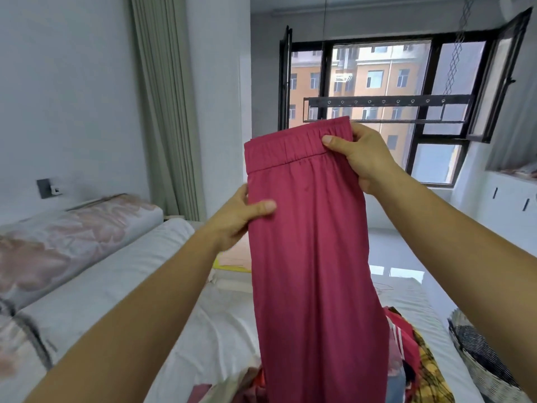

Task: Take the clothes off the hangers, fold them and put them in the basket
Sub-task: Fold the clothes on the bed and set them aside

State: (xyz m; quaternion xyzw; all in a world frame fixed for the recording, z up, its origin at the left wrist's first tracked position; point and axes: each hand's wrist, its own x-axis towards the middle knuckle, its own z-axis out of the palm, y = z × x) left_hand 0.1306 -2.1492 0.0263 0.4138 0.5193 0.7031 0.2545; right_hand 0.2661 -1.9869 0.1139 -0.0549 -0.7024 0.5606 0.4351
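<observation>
A pair of dark pink trousers (313, 257) with an elastic waistband hangs lengthwise in front of me, folded leg on leg. My right hand (363, 158) pinches the waistband at its right end, thumb on the front. My left hand (238, 216) grips the left edge of the cloth a little below the waistband. The trousers' lower part drops onto a heap of mixed clothes (406, 362) on the bed. A woven basket (476, 362) stands at the bed's right side. No hanger is on the trousers.
The white bed (139, 280) runs ahead, with a flowered pillow (58, 237) at the left. Some yellow and pink folded cloth (232, 260) lies behind my left hand. A drying rack bar (386, 101) hangs before the window. A curtain (165, 106) hangs at the left.
</observation>
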